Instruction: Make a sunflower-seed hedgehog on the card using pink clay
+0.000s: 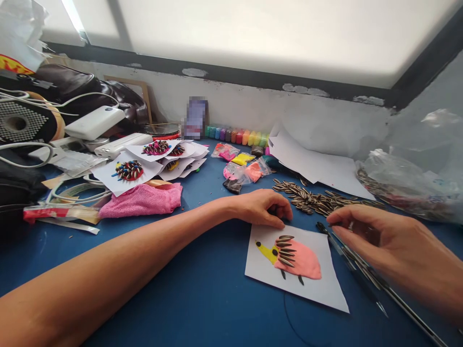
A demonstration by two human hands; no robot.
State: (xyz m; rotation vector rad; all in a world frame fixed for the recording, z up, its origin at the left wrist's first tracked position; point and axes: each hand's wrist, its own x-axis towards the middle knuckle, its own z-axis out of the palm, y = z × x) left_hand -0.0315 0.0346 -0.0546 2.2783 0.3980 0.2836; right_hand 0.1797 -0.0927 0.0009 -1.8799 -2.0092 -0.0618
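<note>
My left hand (262, 207) rests on the table with fingers loosely curled, its thumb at the top edge of a white paper card (260, 268). The card bears a hedgehog figure of salmon-pink clay (306, 260) with a yellow clay snout (266, 251), black dots and dark legs. A few striped sunflower seeds (285, 250) stick in the pink clay behind the snout. My right hand (383, 238) is beside the card, thumb and forefinger nearly together; whether a seed lies between them is unclear. Beyond both hands spreads a pile of sunflower seeds (314, 198).
Tweezers (340, 248) and a pen-like rod (408, 308) lie beneath my right hand. Clay packets (243, 159), blank paper sheets (318, 159) and a bag of seeds (401, 190) stand behind. Finished seed cards (115, 180) and a pink cloth (144, 201) occupy the left.
</note>
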